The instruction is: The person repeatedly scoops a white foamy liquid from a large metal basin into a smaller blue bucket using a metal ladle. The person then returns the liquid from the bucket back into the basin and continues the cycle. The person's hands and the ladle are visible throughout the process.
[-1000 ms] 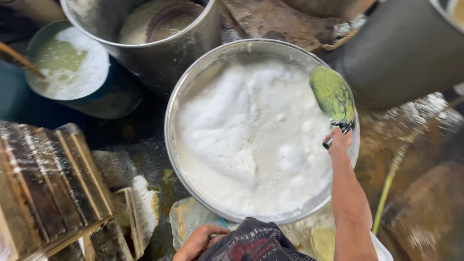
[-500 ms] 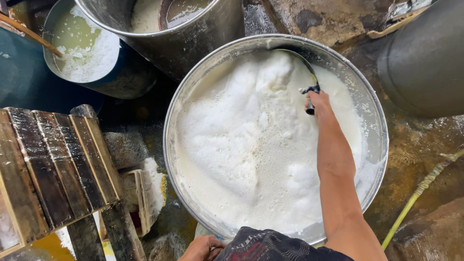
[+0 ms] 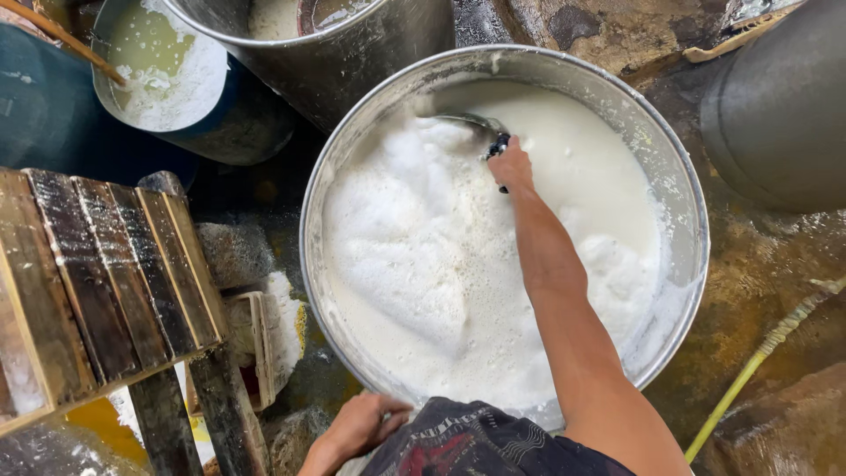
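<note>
Right hand (image 3: pixel 511 166) grip closed on ladle (image 3: pixel 476 123) in foamy basin (image 3: pixel 687 291); wet stone floor (image 3: pixel 749 300).

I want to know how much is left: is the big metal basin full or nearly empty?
Fairly full: white foamy liquid covers the big metal basin wall to wall, hiding the bottom.

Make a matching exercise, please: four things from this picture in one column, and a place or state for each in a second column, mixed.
1. right hand
2. left hand
3. wooden rack
4. small pot

a. far left, greenish liquid inside
b. holds a dark scoop handle in white foam
c. left of the big basin
d. rests near the basin's near rim

Pairs: 1-b, 2-d, 3-c, 4-a
</note>
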